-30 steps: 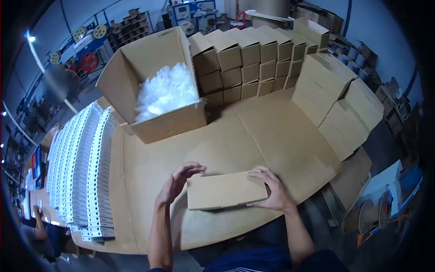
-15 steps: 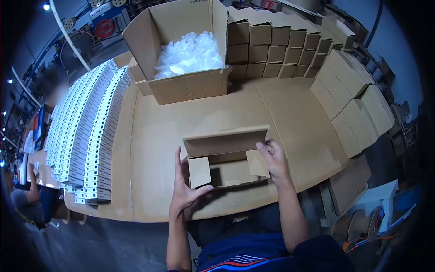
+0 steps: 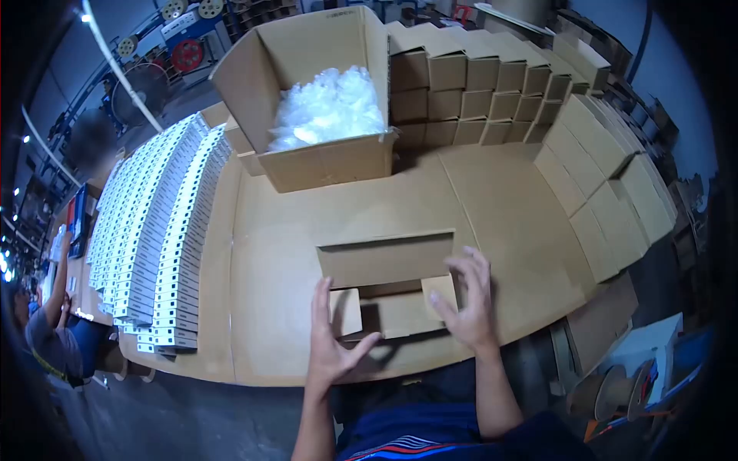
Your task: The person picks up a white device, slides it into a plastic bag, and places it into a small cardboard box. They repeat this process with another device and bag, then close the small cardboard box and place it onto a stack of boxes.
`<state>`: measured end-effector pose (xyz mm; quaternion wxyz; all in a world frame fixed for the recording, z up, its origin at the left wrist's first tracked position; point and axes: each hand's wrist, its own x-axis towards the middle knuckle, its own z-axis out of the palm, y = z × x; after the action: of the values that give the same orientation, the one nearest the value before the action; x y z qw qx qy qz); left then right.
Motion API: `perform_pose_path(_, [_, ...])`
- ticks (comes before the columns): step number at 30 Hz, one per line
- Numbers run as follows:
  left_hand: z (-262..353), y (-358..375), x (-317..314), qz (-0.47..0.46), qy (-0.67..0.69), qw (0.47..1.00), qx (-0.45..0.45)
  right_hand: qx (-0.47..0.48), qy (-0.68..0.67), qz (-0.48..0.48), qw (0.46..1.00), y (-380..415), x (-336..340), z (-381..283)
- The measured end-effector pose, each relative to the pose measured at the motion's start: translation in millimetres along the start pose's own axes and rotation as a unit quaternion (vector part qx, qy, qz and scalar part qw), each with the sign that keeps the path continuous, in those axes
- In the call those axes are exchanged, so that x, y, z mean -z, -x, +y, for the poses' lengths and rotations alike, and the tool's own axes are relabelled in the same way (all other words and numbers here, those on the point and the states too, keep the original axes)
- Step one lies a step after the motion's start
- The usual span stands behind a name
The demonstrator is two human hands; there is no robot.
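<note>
A small brown carton (image 3: 384,260) stands on the cardboard-covered table (image 3: 284,223) before me, its long lid flap raised at the back. Two short end flaps lean over its opening, and the inside between them is partly in shadow. At the carton's left end is my left hand (image 3: 332,349), open, fingers up along the side and thumb reaching over the front edge. My right hand (image 3: 470,307) is open at the other end, fingers spread beside the carton and thumb over the right end flap (image 3: 438,296).
A large open box (image 3: 330,165) filled with clear plastic bags (image 3: 330,107) stands behind. Long stacks of white boxes (image 3: 181,269) line the left side. Brown cartons (image 3: 477,104) are piled at the back right, more (image 3: 607,180) along the right edge. Another person (image 3: 58,330) sits far left.
My right hand has left the lid's right corner and spread its fingers. The lid leans further back. My left hand's grip has loosened, and the whole view has shifted slightly.
</note>
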<state>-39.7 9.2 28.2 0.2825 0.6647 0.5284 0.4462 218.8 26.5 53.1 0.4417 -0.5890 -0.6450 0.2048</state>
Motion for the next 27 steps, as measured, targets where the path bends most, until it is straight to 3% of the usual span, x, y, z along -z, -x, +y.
perform_pose_path(1, [5.6,-0.4,-4.6,0.005,-0.02,1.0,0.011,0.06,0.098,-0.047,0.992,3.8,3.1,-9.0])
perform_pose_path(5, [0.2,-5.1,-20.4,0.081,-0.051,0.995,0.009,-0.006,0.059,-0.047,0.997,8.0,-21.8,-8.1])
perform_pose_path(8, [-11.2,-16.6,-25.0,0.111,0.161,0.978,0.077,-0.008,0.074,-0.037,0.997,-10.1,-31.2,3.1])
perform_pose_path(11, [-28.3,-47.6,-18.6,0.151,0.184,0.97,0.041,-0.004,-0.188,-0.013,0.982,-51.7,-59.9,36.1])
perform_pose_path(14, [-74.0,-89.2,-18.9,0.166,0.224,0.958,0.06,-0.049,-0.267,-0.01,0.962,-87.2,-71.9,28.3])
perform_pose_path(17, [-123.9,-136.3,-21.7,0.18,0.241,0.95,0.089,-0.053,-0.392,-0.001,0.918,-137.0,-102.9,67.7])
perform_pose_path(21, [-129.9,-196.7,-27.7,0.296,0.177,0.929,0.133,-0.038,-0.392,-0.002,0.919,-197.2,-129.0,90.6])
perform_pose_path(22, [-121.3,-205.2,-26.7,0.313,0.186,0.911,0.193,-0.031,-0.372,0.011,0.928,-208.5,-130.6,93.4])
perform_pose_path(25, [-143.4,-224.3,-29.5,0.289,0.264,0.904,0.171,-0.09,-0.487,0.035,0.868,-232.5,-134.9,99.6])
perform_pose_path(26, [-150.7,-229.4,-36.9,0.324,0.264,0.894,0.164,-0.104,-0.514,0.055,0.85,-237.5,-136.2,102.0])
perform_pose_path(27, [-149.3,-230.2,-39.0,0.303,0.234,0.91,0.16,-0.102,-0.516,0.068,0.848,-237.6,-135.8,106.7])
